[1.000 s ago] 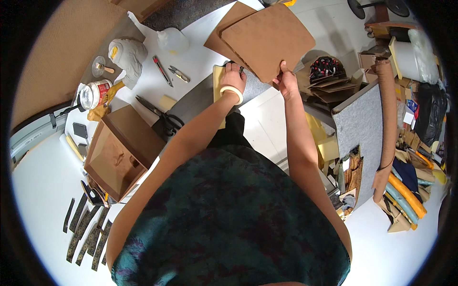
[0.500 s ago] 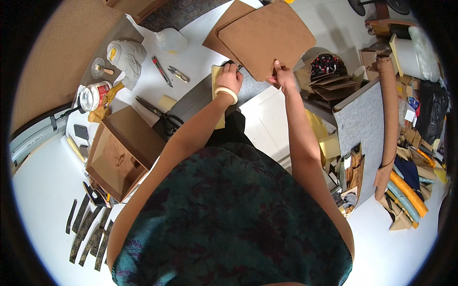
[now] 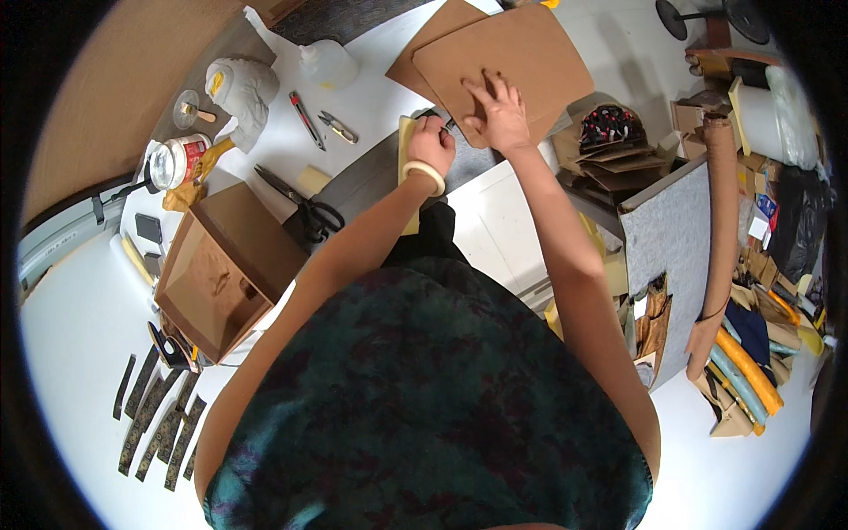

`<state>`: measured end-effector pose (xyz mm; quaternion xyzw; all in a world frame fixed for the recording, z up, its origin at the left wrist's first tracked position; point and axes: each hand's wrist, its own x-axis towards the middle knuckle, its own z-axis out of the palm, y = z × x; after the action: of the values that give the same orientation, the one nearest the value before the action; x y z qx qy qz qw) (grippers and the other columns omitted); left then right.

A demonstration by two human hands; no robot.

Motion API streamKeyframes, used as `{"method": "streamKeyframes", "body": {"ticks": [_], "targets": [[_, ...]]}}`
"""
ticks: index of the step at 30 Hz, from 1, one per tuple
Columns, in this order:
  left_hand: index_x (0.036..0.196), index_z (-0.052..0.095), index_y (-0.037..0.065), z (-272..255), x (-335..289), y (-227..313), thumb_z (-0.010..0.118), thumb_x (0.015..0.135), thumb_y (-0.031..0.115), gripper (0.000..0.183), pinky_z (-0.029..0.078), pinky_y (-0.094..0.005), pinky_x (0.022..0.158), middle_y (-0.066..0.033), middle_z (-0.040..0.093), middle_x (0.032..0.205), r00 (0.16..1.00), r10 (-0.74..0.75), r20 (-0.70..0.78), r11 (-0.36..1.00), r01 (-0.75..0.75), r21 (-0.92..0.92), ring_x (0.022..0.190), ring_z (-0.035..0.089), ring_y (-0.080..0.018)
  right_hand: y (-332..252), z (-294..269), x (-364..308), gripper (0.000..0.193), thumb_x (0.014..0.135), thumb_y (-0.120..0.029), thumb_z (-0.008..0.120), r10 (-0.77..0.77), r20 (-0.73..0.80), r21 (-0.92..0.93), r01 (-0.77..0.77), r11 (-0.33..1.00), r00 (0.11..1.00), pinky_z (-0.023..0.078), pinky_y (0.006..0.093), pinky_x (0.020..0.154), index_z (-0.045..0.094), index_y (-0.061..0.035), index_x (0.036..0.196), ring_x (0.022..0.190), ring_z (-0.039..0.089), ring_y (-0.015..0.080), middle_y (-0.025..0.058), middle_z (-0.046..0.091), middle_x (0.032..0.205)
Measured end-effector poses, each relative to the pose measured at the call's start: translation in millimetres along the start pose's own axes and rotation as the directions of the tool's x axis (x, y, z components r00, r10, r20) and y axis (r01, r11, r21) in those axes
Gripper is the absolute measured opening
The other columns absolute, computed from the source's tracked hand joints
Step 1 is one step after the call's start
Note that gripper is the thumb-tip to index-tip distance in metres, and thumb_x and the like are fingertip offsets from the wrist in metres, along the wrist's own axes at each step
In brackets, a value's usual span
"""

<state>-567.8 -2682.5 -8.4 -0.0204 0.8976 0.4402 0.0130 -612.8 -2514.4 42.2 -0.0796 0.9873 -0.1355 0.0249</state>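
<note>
With fingers spread, my right hand (image 3: 501, 115) lies flat on the near part of a brown sheet with rounded corners (image 3: 539, 53), which looks like leather or board. Under its left side a second brown sheet (image 3: 430, 37) sticks out. My left hand (image 3: 431, 146), a cream bangle (image 3: 424, 170) on its wrist, is curled closed just left of the sheet's near corner. A small dark thing shows at its fingertips, too hidden to name. Below that hand are a pale yellow strip (image 3: 406, 141) and a dark grey panel (image 3: 353, 179) along the table's near edge.
To the left lie black scissors (image 3: 305, 208), a red cutter knife (image 3: 306, 121) and thread snips (image 3: 338, 128). Behind them stand a clear plastic bottle (image 3: 329, 66) and a glue jar (image 3: 177, 163). A brown open box (image 3: 221, 265) is nearer; a grey felt-covered bin (image 3: 667, 238) stands right.
My right hand has let go of the brown sheet's near edge and moved left onto its top, fingers now spread. The left hand stays closed in about the same place.
</note>
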Motion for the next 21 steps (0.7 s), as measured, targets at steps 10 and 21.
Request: {"method": "streamKeyframes", "body": {"ticks": [10, 21], "targets": [[0.113, 0.051, 0.005, -61, -68, -31, 0.075, 0.075, 0.022, 0.048, 0.048, -0.0500, 0.089, -0.0185, 0.056, 0.113, 0.978, -0.206, 0.043, 0.956, 0.191, 0.224, 0.105, 0.056, -0.0408, -2, 16, -1, 0.070, 0.084, -0.033, 0.077, 0.096, 0.167, 0.001, -0.097, 0.995, 0.981, 0.022, 0.0598, 0.121, 0.048, -0.0366, 0.148, 0.152, 0.022, 0.0319, 0.0026, 0.028, 0.163], [0.110, 0.066, 0.005, -36, -3, 5, 0.061, 0.092, 0.023, 0.025, 0.054, -0.0472, 0.080, -0.0212, 0.070, 0.095, 0.950, -0.222, 0.219, 0.973, 0.201, 0.115, 0.090, 0.068, -0.0413, -8, 25, -31, 0.096, 0.072, -0.042, 0.083, 0.073, 0.115, -0.048, -0.068, 0.997, 0.991, 0.017, 0.0768, 0.111, 0.039, -0.0199, 0.154, 0.151, 0.013, 0.0466, 0.0175, 0.025, 0.163]]}}
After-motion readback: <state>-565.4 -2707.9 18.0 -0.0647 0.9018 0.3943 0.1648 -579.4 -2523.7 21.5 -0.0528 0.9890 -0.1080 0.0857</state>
